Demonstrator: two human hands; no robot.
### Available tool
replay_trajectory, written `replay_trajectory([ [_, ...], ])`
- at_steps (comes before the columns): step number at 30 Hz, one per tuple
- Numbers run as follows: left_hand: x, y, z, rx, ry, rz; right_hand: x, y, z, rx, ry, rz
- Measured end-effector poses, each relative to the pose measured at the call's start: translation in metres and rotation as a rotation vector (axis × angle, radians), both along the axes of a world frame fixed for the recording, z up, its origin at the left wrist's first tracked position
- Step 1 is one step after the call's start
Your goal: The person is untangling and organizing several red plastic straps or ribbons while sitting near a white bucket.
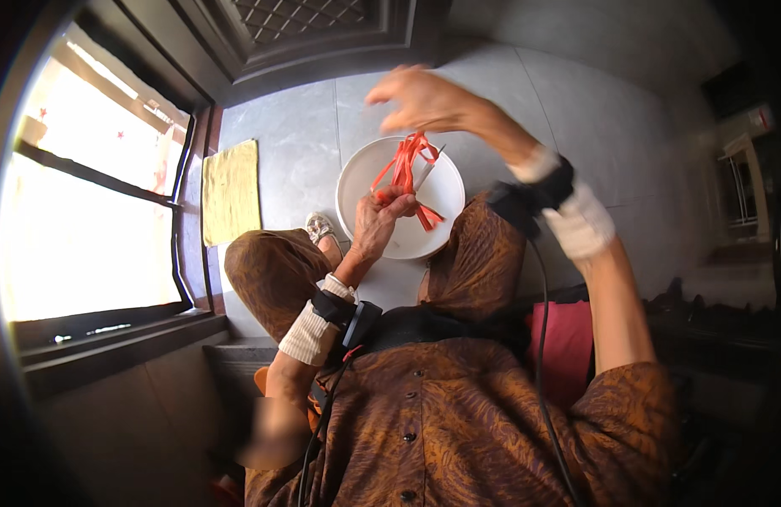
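Note:
Over a round white basin point(365, 180) on the floor between my knees, my left hand point(381, 218) pinches a looped bundle of red plastic strapping or ribbon point(404, 161). Its loops rise above the fingers and the short ends hang below them. Beside the bundle lies a thin whitish stick-like object with a dark pointed tip point(430, 166); whether the hand holds it cannot be told. My right hand point(415, 100) is blurred, raised beyond the far rim of the basin, just above the loops. Its fingers are partly spread; I cannot tell whether they hold a strand.
A yellow cloth mat point(230, 192) lies on the grey tiled floor point(289, 127) by the bright glazed door at left. A dark panelled door with lattice point(301, 19) stands at the far side. Black cables run from devices on both wrists. Red fabric point(561, 348) hangs at my right hip.

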State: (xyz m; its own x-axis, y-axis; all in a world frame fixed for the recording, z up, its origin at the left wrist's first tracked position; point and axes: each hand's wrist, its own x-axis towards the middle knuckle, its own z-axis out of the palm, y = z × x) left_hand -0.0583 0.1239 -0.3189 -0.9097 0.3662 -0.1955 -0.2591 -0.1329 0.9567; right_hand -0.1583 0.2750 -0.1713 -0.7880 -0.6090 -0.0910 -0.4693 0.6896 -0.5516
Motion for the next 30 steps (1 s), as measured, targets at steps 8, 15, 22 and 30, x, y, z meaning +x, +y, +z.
replay_trajectory([
  [8,0.0,0.003,0.009,0.063,-0.106,-0.101,0.098,0.067,-0.129,-0.338,-0.66,-0.418],
  [15,0.0,0.002,0.003,0.085,-0.134,-0.083,0.089,0.011,-0.18,-1.676,-0.887,-0.312],
  [22,0.0,0.005,0.006,0.107,-0.137,-0.113,0.083,0.009,-0.19,-1.68,-0.882,-0.546],
  [30,-0.002,0.001,0.005,-0.037,-0.179,-0.068,0.133,0.055,-0.137,-0.842,-0.518,-0.867],
])
